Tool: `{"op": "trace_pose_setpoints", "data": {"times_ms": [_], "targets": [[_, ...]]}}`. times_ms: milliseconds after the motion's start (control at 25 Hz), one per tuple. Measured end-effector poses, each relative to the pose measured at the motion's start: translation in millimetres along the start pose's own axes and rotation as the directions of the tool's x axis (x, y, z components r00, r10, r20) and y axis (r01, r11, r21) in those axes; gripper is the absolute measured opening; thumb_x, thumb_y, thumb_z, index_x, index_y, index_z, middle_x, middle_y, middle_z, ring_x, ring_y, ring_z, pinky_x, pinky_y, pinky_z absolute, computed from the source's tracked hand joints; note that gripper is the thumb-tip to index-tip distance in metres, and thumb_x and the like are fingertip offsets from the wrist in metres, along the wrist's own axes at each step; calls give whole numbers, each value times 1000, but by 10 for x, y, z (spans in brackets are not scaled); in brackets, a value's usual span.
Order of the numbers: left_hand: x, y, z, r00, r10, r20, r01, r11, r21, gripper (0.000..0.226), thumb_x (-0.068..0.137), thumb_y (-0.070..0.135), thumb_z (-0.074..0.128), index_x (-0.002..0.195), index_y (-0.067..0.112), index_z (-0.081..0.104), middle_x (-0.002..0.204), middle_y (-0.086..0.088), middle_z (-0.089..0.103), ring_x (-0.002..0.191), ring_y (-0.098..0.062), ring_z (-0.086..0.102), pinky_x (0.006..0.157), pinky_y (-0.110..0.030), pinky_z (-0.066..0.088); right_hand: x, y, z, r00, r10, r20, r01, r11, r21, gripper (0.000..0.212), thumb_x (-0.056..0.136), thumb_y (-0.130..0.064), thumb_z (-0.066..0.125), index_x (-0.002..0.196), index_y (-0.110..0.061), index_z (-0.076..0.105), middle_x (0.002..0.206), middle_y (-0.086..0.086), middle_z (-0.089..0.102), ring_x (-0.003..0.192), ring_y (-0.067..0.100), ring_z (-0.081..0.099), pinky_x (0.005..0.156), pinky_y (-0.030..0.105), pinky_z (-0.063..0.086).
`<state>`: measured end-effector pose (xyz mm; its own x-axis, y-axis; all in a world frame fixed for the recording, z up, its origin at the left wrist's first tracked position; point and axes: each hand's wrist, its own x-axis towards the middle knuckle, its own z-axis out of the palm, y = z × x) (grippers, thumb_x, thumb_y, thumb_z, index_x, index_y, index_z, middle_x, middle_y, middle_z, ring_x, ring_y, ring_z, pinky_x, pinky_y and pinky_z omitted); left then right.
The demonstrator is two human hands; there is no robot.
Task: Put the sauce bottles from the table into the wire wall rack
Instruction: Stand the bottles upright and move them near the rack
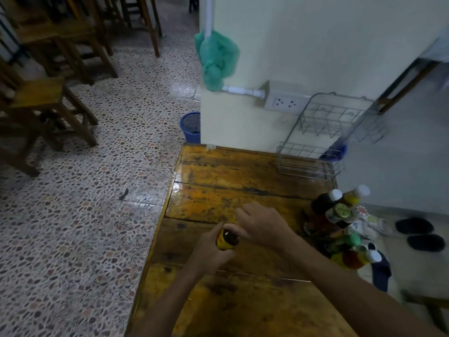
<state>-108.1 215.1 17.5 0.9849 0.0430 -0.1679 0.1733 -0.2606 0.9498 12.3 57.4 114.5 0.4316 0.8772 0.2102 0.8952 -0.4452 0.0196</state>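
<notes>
Both hands meet over the middle of the wooden surface (pixel 218 198). My left hand (pixel 211 251) is curled round a dark sauce bottle with a yellow and red label (pixel 227 240), gripping it from below and behind. My right hand (pixel 261 223) lies over the bottle's top with its fingers loosely spread forward; whether it touches the cap I cannot tell, since the cap is hidden under it.

I'd say this is the pick-up of 1 bottle, with nothing racked yet: both tiers of the wire wall rack (pixel 325 132) look bare from here. It hangs on the pale wall past the far right corner of the surface, just right of a white socket (pixel 284 102) and well apart from the bottle in hand.

The remaining sauce bottles (pixel 340 215) stand clustered at the right edge of the surface, some with white caps, 1 with a green cap; blur stops me counting them.

Next, I judge, the bottle has to be carried forward and right, kept upright, then lowered between the wires of a tier. The lower tier sits nearest. The rack's front rail needs clearing first, so a lift before the drop seems wise.
</notes>
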Motion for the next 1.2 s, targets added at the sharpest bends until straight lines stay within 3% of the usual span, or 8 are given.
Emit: {"op": "trace_pose_setpoints", "data": {"times_ms": [120, 320, 440, 560, 720, 880, 1120, 1200], "targets": [[198, 209, 129, 1000, -3, 6, 2, 976, 217, 59, 73, 43, 77, 128, 42, 57, 91, 9, 69, 72, -14, 65, 60, -42, 54, -140, 296, -139, 998, 67, -10, -68, 994, -90, 51, 100, -54, 41, 72, -15, 60, 64, 3, 52, 56, 18, 48, 35, 25, 27], [333, 341, 312, 983, 177, -46, -123, 824, 553, 53, 76, 50, 78, 119, 25, 59, 92, 4, 71, 74, -16, 67, 56, -31, 53, -402, 384, -149, 921, 384, 71, -385, 923, 1, 64, 105, -44, 25, 60, -16, 60, 55, 1, 55, 48, 21, 52, 39, 31, 37], [237, 305, 407, 955, 296, -18, -206, 707, 676, 55, 70, 52, 84, 112, 26, 61, 84, 7, 72, 65, -10, 65, 49, -21, 38, -607, 304, -4, 816, 529, 233, -547, 837, 15, 63, 106, -43, 20, 72, -12, 63, 62, 6, 60, 56, 26, 59, 52, 35, 47], [111, 260, 480, 934, 358, 6, -238, 608, 757, 56, 65, 55, 87, 108, 28, 63, 77, 10, 72, 57, -7, 63, 45, -18, 31, -801, 217, 136, 731, 588, 346, -633, 774, 22, 51, 107, -35, 22, 98, -9, 65, 80, 13, 65, 77, 34, 66, 63, 37, 42], [7, 286, 576, 918, 394, 40, -264, 533, 804, 61, 60, 56, 91, 105, 27, 61, 75, 8, 71, 55, -10, 65, 40, -22, 44, -1060, 101, 251, 769, 467, 437, -437, 883, -173, 39, 104, -14, 41, 140, 0, 45, 102, 18, 67, 83, 37, 66, 59, 38, 40], [-21, 333, 682, 902, 429, 41, -274, 496, 824, 66, 54, 56, 94, 104, 23, 65, 74, 6, 69, 54, -11, 64, 41, -24, 46, -1121, 142, 177, 738, 466, 488, -421, 883, -207, 30, 102, -10, 42, 129, 1, 51, 101, 18, 67, 84, 38, 68, 56, 38, 44], [-14, 329, 832, 862, 506, 27, -289, 446, 847, 62, 57, 52, 94, 105, 22, 68, 84, 3, 70, 68, -16, 69, 52, -27, 53, -1157, 213, 7, 647, 492, 582, -530, 839, -120, 20, 104, -14, 41, 115, -6, 56, 108, 17, 65, 93, 34, 67, 73, 42, 56], [-7, 370, 825, 876, 481, 33, -299, 487, 820, 63, 59, 50, 92, 110, 22, 66, 88, 3, 71, 71, -17, 70, 55, -27, 52, -1192, 186, -52, 686, 497, 532, -522, 845, -115, 21, 105, -17, 42, 117, -6, 55, 102, 16, 66, 86, 34, 67, 66, 43, 55]]}}
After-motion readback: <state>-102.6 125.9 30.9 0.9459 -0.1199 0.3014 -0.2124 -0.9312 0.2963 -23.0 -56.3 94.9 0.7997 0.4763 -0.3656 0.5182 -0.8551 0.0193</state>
